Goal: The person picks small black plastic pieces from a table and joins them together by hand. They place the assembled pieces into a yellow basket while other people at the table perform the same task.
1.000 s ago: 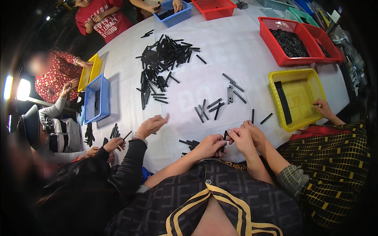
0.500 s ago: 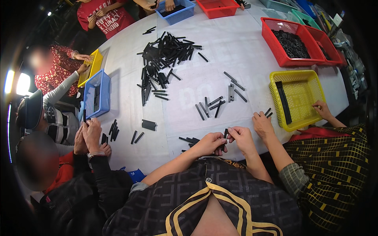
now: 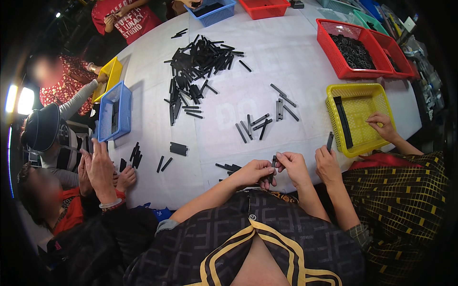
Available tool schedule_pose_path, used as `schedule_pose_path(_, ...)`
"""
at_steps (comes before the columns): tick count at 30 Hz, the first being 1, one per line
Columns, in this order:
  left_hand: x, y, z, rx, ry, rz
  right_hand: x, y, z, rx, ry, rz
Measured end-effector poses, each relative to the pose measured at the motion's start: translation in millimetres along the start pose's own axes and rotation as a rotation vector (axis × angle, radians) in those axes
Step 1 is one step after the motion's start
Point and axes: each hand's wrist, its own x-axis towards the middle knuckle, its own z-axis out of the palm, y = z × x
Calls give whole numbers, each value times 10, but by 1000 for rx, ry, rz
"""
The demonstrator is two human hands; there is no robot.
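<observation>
My left hand (image 3: 255, 171) and my right hand (image 3: 292, 165) meet at the near edge of the white table (image 3: 296, 57), both closed on one short black strip (image 3: 273, 168) held upright between the fingertips. A few loose black strips (image 3: 228, 167) lie just left of my left hand. More black strips (image 3: 257, 125) lie scattered a little farther out on the table.
A large heap of black strips (image 3: 193, 66) sits mid-table. A yellow basket (image 3: 359, 116) stands at the right, where a neighbour's hands (image 3: 327, 163) work. Red baskets (image 3: 355, 49) are at the far right, a blue basket (image 3: 114, 110) at the left. Other people sit on the left.
My hands stay together on the strip. The neighbour on the right lifted a black strip beside the yellow basket. The person on the left raised both hands off the table.
</observation>
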Motion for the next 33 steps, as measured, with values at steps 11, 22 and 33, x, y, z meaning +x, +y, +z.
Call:
schedule_pose_path(11,7,-8,17,67,56,52,-2,-70,-15,38,-40,13)
schedule_pose_path(22,15,-31,43,83,93,82,-18,-105,-6,59,-50,9)
schedule_pose_path(33,31,-84,41,79,77,78,-42,-107,49,-133,-12,-78)
